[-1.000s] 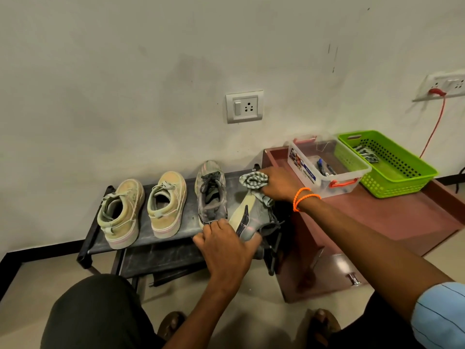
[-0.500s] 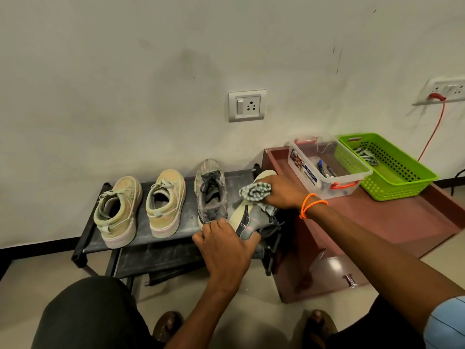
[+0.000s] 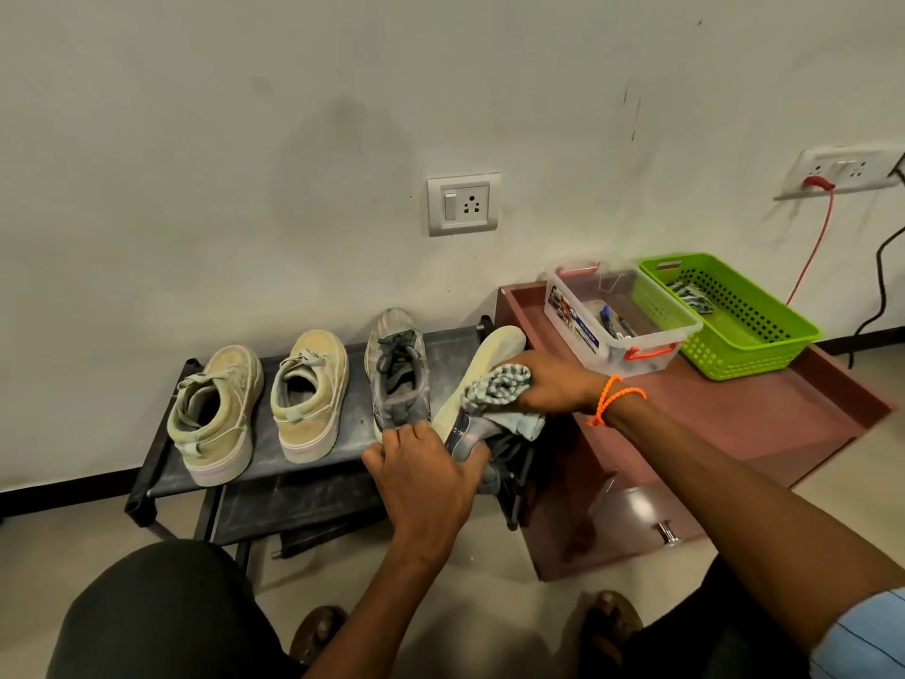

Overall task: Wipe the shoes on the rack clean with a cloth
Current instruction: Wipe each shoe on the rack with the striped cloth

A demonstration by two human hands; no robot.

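Against wall, on rack [image 3: 313, 448]: left hand [image 3: 426, 477] gripping tilted shoe [image 3: 470, 409]; right hand [image 3: 553, 384] clutching cloth [image 3: 499, 389], pressing sole.

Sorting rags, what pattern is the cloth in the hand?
Grey-and-white stripes on the cloth, head view.

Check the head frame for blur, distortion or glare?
Head view: mostly sharp; wide-angle bend shows at the edges, the cabinet corner smears far right. Soft dim light, no glare; a faint shadow on the wall above the shoes. Both hands are crisp.

Single head-worn view, forward and down onto a low rack [image 3: 313, 463], close.
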